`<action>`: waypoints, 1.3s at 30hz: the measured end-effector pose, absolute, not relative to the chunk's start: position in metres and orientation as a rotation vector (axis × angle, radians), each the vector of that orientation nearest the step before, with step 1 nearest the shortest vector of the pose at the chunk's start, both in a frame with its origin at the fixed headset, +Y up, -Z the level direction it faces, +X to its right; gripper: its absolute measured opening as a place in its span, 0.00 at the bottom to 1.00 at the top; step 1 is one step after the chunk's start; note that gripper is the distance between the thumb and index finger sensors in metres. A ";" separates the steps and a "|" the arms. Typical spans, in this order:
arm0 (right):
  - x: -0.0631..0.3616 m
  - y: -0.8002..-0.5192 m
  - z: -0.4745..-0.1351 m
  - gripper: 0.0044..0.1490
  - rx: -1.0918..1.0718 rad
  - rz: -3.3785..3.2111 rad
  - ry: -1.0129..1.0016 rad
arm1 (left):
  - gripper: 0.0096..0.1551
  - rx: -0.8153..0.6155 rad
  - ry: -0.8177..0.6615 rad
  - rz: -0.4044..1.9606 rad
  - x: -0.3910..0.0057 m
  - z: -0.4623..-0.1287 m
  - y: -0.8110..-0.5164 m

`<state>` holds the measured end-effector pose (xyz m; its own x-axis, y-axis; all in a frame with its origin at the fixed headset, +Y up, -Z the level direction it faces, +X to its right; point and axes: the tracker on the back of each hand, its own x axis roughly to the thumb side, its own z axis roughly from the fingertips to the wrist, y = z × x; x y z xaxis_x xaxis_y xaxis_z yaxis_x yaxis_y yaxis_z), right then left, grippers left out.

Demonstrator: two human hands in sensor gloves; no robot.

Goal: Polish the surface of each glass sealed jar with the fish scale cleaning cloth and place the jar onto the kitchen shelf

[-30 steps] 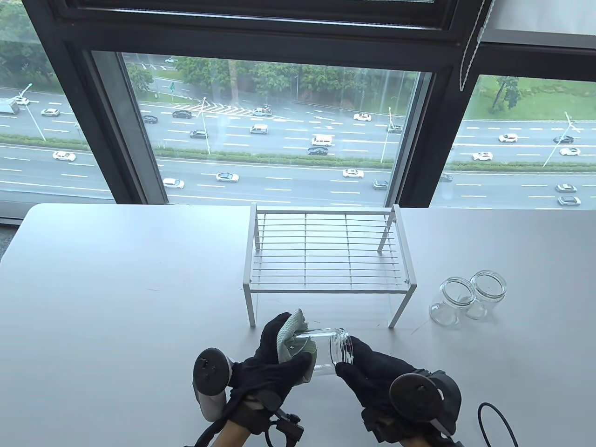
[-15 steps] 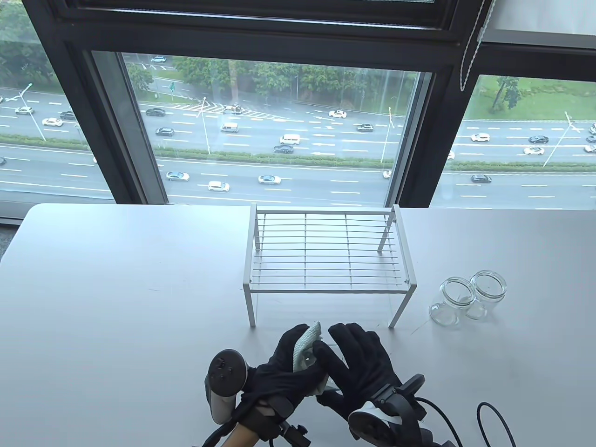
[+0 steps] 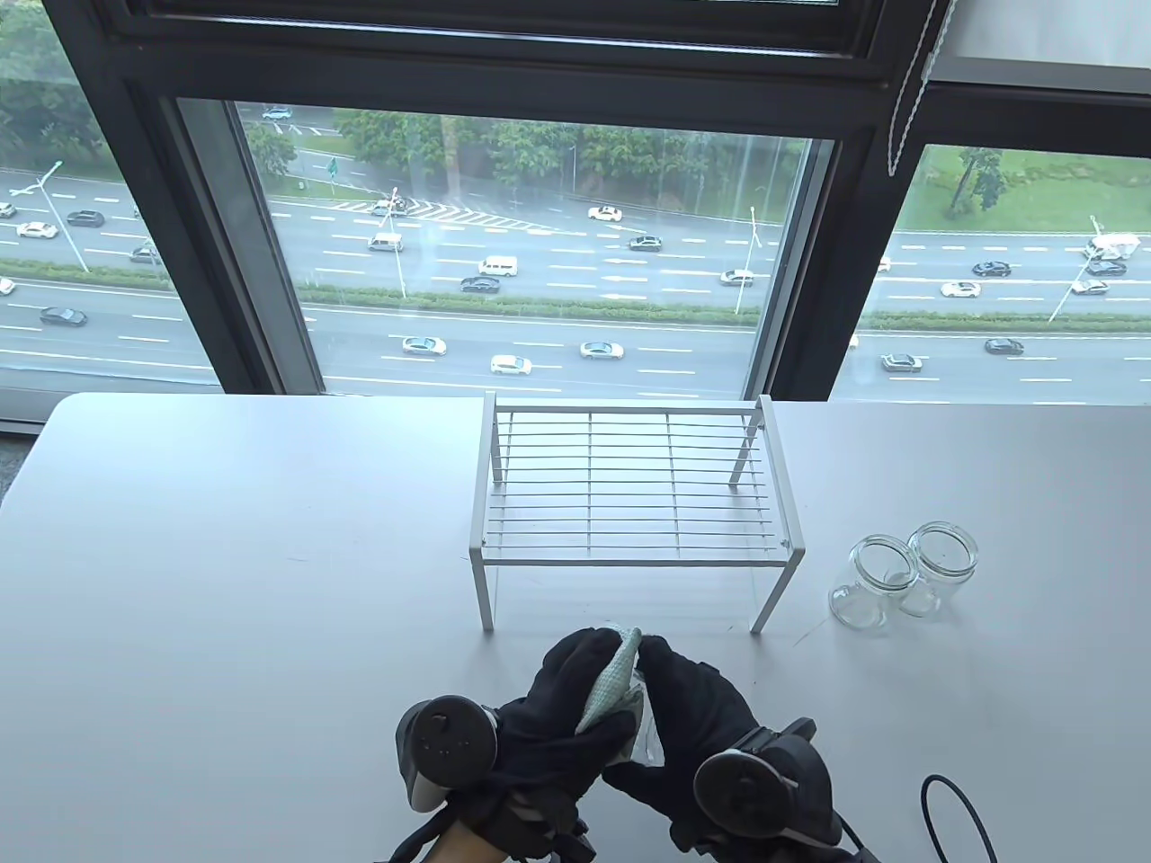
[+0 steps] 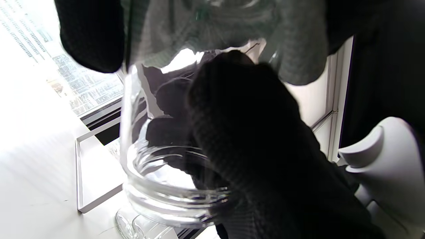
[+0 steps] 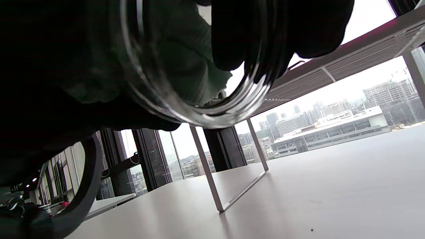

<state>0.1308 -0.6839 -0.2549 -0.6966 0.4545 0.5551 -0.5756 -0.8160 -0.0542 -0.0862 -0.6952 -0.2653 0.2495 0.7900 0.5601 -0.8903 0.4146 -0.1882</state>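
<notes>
A clear glass jar (image 3: pixel 640 719) is held above the table's front edge, between both gloved hands and mostly hidden by them. My left hand (image 3: pixel 575 674) presses a pale green fish scale cloth (image 3: pixel 611 679) round the jar's side. My right hand (image 3: pixel 670 701) grips the jar from the right with curled fingers. In the left wrist view the jar's threaded mouth (image 4: pixel 172 192) points down and the cloth (image 4: pixel 199 33) covers its upper part. In the right wrist view the cloth (image 5: pixel 186 59) shows through the jar's rim (image 5: pixel 199 109). The white wire kitchen shelf (image 3: pixel 629 485) stands behind the hands with nothing on it.
Two more open glass jars (image 3: pixel 863 584) (image 3: pixel 940 557) stand together right of the shelf. A black cable (image 3: pixel 953 809) loops at the bottom right. The shelf's front leg (image 5: pixel 212 186) is close in front of the hands. Windows rise beyond the table's far edge.
The right hand went from holding the jar's mouth, to lying spread over the jar, to curling round it. The hands closed together and the cloth slid along the jar.
</notes>
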 end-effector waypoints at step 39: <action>0.155 -0.713 -0.287 0.68 0.647 1.652 0.405 | 0.43 0.156 -0.762 1.293 -0.102 -0.272 -0.680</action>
<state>0.1548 -0.7126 -0.2870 -0.0890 0.9784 0.1868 -0.7811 -0.1849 0.5964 -0.1021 -0.6797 -0.2722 0.0719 0.8062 0.5873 -0.9042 0.3012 -0.3027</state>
